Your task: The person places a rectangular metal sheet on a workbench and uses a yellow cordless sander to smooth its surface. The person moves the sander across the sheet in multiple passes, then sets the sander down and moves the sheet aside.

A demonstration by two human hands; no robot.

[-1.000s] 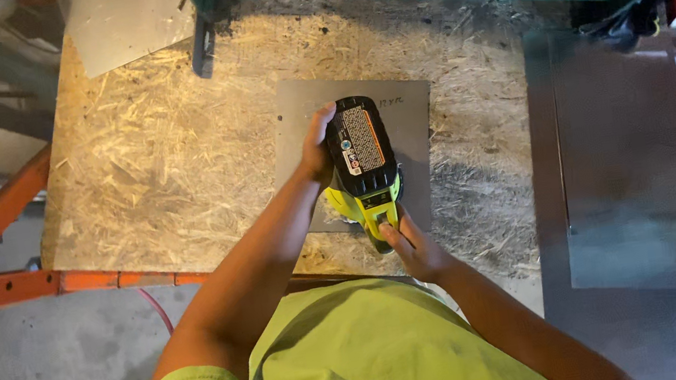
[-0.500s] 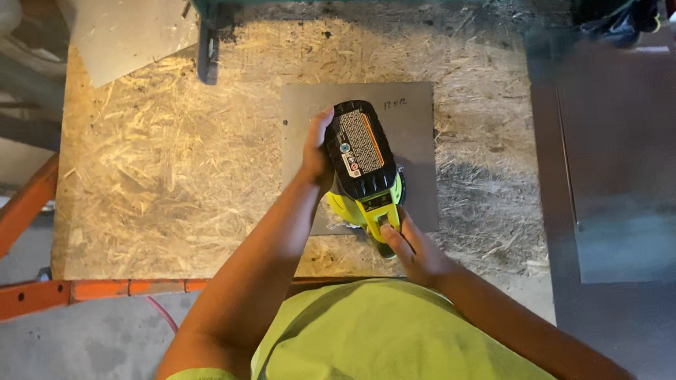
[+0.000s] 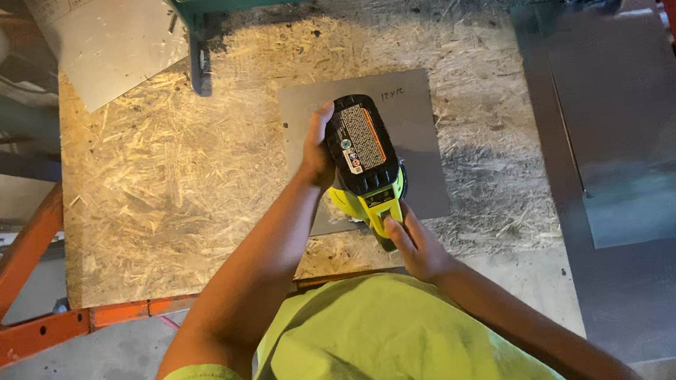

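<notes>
tool (image 3: 366, 162): a black and lime cordless tool, stood at frame centre on a grey sheet (image 3: 415, 138)
left hand (image 3: 316, 147): fingers are wrapped round the tool's black battery end (upper part)
right hand (image 3: 414, 245): fingers are closed on the lime handle below
sheet: laid flat on the chipboard bench (image 3: 176, 178)
right of frame: larger metal sheets (image 3: 639, 172) are stacked
</notes>
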